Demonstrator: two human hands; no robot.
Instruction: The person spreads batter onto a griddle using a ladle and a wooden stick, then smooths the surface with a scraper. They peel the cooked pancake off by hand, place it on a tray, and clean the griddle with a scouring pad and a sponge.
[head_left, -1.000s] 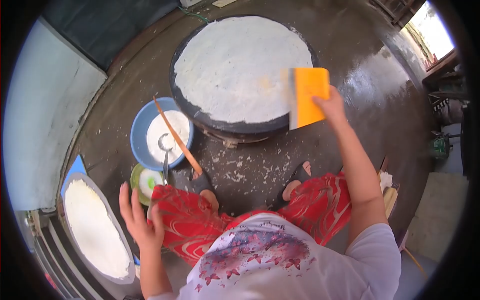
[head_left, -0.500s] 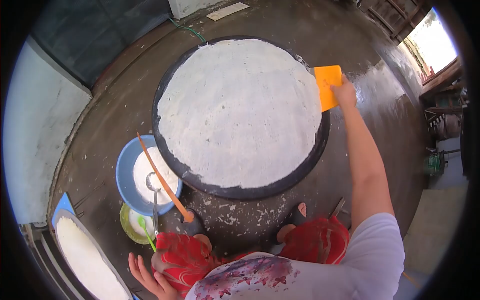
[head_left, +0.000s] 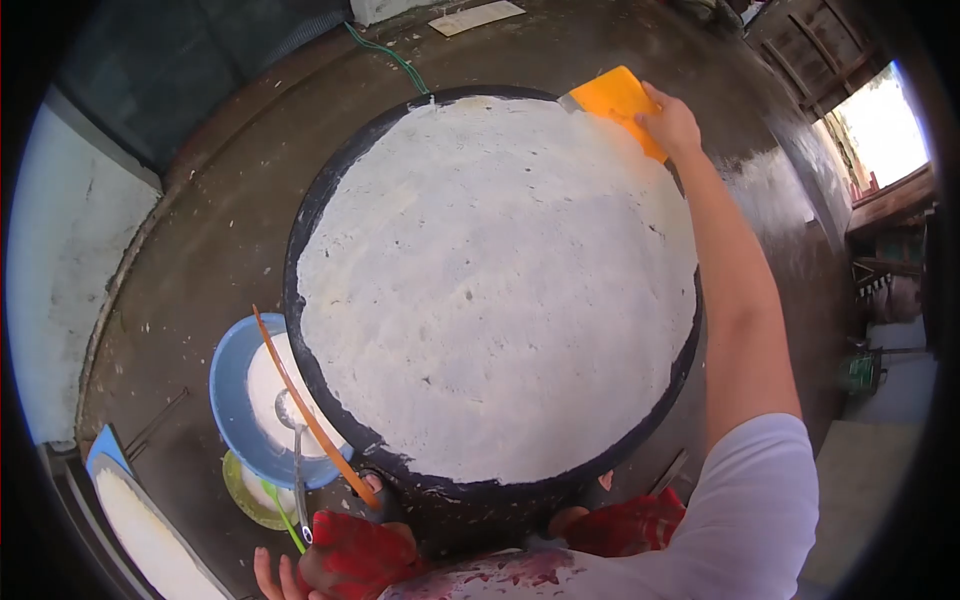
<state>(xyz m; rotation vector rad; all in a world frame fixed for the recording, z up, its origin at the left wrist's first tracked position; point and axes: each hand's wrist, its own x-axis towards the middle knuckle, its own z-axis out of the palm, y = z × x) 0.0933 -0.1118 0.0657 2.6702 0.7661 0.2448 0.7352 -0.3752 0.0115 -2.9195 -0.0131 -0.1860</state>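
A broad, round black griddle (head_left: 293, 285) is covered almost to its edge by a thin white layer of batter (head_left: 490, 290). At its far right edge, my right hand (head_left: 672, 125) grips an orange scraper (head_left: 615, 100), whose blade lies along the batter's border. My left hand (head_left: 284, 582) is low at the left beside my red-clad knee, partly cut off by the frame, its fingers apart and holding nothing. Nearest to it are a green spoon (head_left: 286, 520) in a yellow-green bowl (head_left: 236, 485) and a metal ladle (head_left: 299, 465) in a blue basin (head_left: 230, 400) of white batter.
A curved wooden stick (head_left: 312, 412) lies across the basin. At lower left, a long board (head_left: 150, 530) carries a white sheet. A green hose (head_left: 385, 52) runs to the griddle's far side, and a flat board (head_left: 477, 17) lies on the floor (head_left: 225, 215) beyond.
My right hand has swept the scraper along the griddle's edge, away from me and leftward. The view has moved closer over the griddle; my left hand stays low by the knee.
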